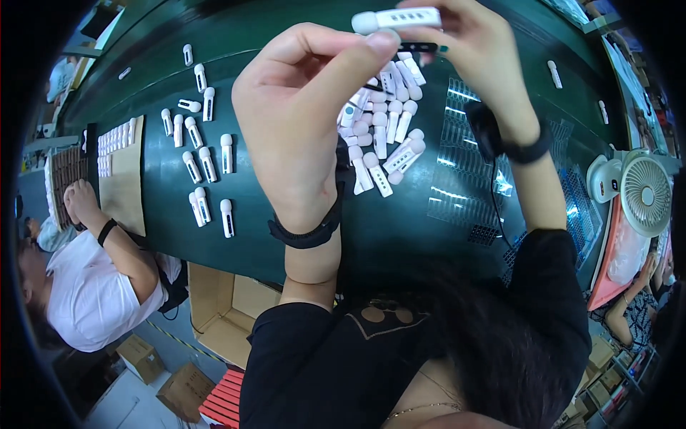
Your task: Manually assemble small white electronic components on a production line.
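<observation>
Up at the top of the view I hold a small white microphone-shaped device [406, 18] with a rounded pale head and a row of dark marks along its side. My left hand [300, 107] pinches it near the head with thumb and finger. My right hand [480, 50] is closed around its other end, its fingertips partly hidden and slightly blurred. Just below the device a thin black strip [420, 47] with a green tip sticks out between my hands. Beneath them lies a pile of similar white devices [382, 121] on the dark green table [279, 243].
Several loose devices [207, 164] lie left. Clear plastic trays [454, 164] are at right, beside a white fan [645, 187]. At far left a person's hand [84, 201] rests by a cardboard sheet [128, 189] holding rows of devices. An open carton [221, 307] stands below the table edge.
</observation>
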`<action>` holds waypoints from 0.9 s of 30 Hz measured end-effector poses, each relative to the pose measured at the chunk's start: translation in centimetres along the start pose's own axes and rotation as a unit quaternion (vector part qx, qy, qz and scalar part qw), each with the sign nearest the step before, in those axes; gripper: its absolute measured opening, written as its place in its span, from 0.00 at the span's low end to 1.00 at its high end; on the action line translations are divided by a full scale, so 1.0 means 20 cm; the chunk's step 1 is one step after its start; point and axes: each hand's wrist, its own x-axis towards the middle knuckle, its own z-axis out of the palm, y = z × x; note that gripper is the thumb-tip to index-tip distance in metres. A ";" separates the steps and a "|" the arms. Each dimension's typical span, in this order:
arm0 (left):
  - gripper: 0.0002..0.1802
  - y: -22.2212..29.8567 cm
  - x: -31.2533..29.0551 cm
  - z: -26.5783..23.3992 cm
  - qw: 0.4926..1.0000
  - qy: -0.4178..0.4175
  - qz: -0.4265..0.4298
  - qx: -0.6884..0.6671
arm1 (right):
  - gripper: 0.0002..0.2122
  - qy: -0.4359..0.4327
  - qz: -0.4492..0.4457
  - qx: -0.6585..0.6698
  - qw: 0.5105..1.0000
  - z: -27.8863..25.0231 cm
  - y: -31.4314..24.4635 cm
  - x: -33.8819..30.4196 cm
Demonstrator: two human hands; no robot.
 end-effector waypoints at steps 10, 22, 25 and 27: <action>0.03 0.03 -0.04 0.08 0.993 -0.077 -0.051 -0.069 | 0.13 0.009 -0.161 -0.078 0.984 -0.08 -0.14 -0.26; 0.04 -0.02 -0.03 0.05 0.997 -0.071 -0.020 -0.037 | 0.13 -0.008 -0.183 -0.082 0.980 -0.09 -0.15 -0.27; 0.04 -0.03 -0.04 0.07 0.997 -0.069 -0.016 -0.043 | 0.13 -0.009 -0.189 -0.081 0.979 -0.08 -0.14 -0.27; 0.04 -0.03 -0.05 0.09 0.997 -0.056 -0.010 -0.056 | 0.13 -0.010 -0.192 -0.080 0.978 -0.08 -0.13 -0.27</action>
